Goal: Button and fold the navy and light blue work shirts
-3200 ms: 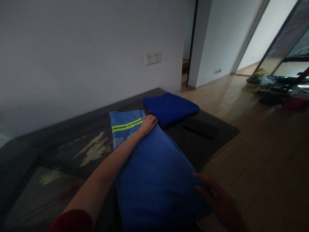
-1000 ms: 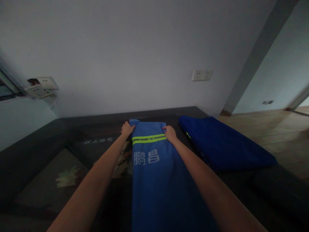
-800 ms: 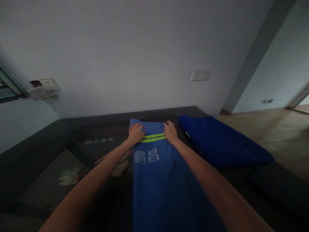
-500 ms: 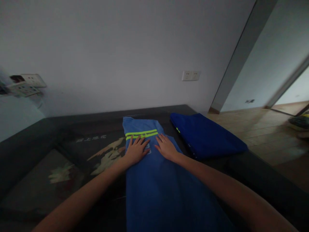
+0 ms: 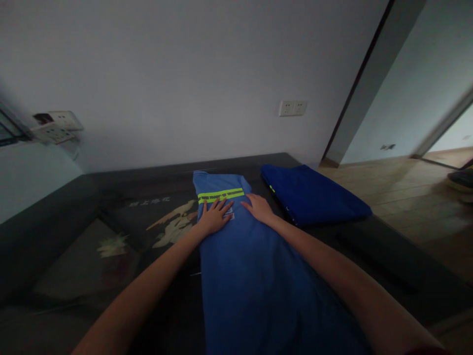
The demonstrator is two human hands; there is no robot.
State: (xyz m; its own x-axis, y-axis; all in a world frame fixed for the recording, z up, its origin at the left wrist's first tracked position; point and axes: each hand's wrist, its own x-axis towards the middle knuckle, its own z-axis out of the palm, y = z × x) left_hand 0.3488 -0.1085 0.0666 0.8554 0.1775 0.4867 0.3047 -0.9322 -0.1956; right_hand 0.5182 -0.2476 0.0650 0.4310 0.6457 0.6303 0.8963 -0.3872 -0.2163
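Note:
A light blue garment (image 5: pixel 240 266), looking like a work jacket, lies lengthwise before me with a yellow-green band (image 5: pixel 220 195) across its far part. My left hand (image 5: pixel 215 218) rests flat on it just below the band, fingers spread, partly covering a small white printed patch (image 5: pixel 229 213). At the garment's right edge, my right hand (image 5: pixel 259 208) lies on the cloth, its fingers slightly bent and its thumb apart from them. To the right is a folded darker blue garment (image 5: pixel 314 195), touched by neither hand.
Everything lies on a dark table (image 5: pixel 173 177) with a printed flower picture, its far edge against a pale wall. A double wall socket (image 5: pixel 293 108) sits above the table. Another socket (image 5: pixel 64 121) is at the left. Wooden floor (image 5: pixel 388 180) shows on the right.
My right hand has shifted slightly outward to the garment's right edge, and its fingers are more bent and closer together. My left hand stays near the band. The camera view has tilted a little.

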